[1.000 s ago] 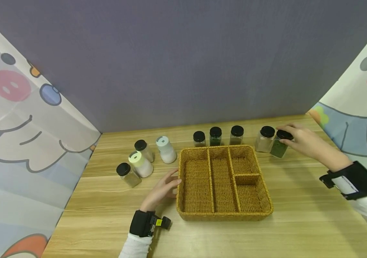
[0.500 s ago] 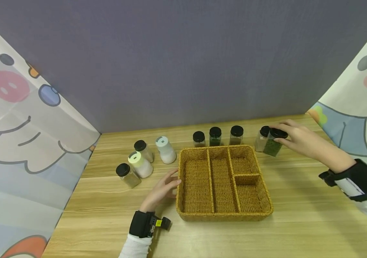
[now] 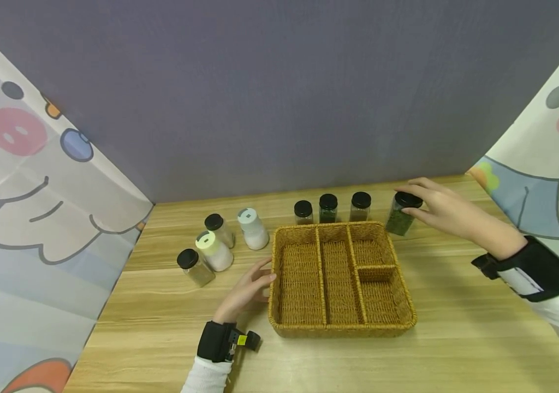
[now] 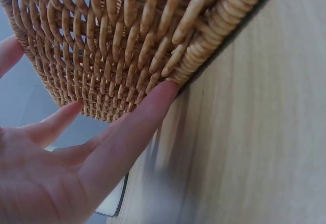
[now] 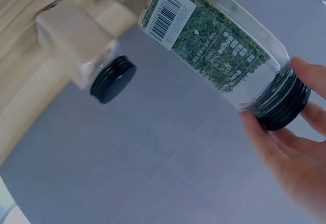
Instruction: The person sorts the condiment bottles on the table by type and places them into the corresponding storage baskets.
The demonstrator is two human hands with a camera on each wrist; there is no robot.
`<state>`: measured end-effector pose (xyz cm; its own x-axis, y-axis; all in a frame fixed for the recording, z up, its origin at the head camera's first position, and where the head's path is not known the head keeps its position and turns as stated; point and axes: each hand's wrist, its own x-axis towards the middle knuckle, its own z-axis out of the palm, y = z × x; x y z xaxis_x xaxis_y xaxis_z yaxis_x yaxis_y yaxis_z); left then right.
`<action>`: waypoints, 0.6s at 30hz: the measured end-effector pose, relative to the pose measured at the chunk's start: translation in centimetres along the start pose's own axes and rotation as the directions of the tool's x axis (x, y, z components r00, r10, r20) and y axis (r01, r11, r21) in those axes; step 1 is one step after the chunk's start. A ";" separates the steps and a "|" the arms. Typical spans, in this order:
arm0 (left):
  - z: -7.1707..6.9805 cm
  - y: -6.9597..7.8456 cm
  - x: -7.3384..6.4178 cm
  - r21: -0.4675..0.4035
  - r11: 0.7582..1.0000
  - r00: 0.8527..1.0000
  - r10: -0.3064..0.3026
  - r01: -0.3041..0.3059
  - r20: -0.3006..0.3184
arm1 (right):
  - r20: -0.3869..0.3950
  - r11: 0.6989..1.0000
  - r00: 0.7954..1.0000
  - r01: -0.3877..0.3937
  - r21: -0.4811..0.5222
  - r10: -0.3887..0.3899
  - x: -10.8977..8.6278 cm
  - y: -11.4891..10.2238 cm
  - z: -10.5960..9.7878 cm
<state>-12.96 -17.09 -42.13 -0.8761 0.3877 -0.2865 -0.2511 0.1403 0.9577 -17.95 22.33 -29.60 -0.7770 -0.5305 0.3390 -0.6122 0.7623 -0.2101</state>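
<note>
My right hand [image 3: 434, 206] pinches the black lid of a clear jar of green dried herbs [image 3: 399, 221], just beyond the right back corner of the divided wicker basket [image 3: 343, 331]. In the right wrist view the herb jar [image 5: 214, 46] shows a barcode label, and fingers [image 5: 265, 142] hold it at the lid and neck. A jar of pale beige powder [image 5: 76, 40] stands near it there; in the head view the herb jar hides it. My left hand [image 3: 244, 292] rests on the basket's left side, its fairly straight fingers [image 4: 135, 127] spread against the woven wall [image 4: 112, 46].
Behind the basket stand three black-lidded jars, one with green contents [image 3: 328, 208]. To the left are two white-bodied shakers, one yellow-topped [image 3: 215, 252], one pale-topped [image 3: 254, 229], and two black-lidded jars [image 3: 197, 267]. A grey wall [image 3: 279, 109] borders the table's back edge.
My right hand has carried the herb jar leftward, from beside the beige powder jar to in front of it in the head view. My left hand and the basket have stayed put.
</note>
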 end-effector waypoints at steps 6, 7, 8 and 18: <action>0.1 0.0 0.0 0.019 1.000 1.000 0.004 -0.004 -0.020 | 0.070 1.000 0.998 0.004 0.023 -0.006 1.0 -0.8 0.1; 0.1 0.0 0.0 0.020 1.000 1.000 0.005 -0.005 -0.020 | 0.074 1.000 0.997 0.007 0.028 -0.010 1.2 -0.9 0.1; 0.1 0.0 0.0 0.022 1.000 1.000 0.006 -0.006 -0.022 | 0.077 0.999 0.997 0.012 0.034 -0.015 1.4 -1.1 0.2; 0.2 0.0 0.1 0.012 1.000 1.000 0.012 -0.012 -0.019 | 0.089 0.994 0.991 0.089 0.065 -0.095 3.3 -2.7 0.9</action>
<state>-12.95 -16.91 -42.18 -0.8868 0.3718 -0.2745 -0.2358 0.1469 0.9607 -19.02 18.19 -28.75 -0.7254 -0.6314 0.2741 -0.6873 0.6861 -0.2387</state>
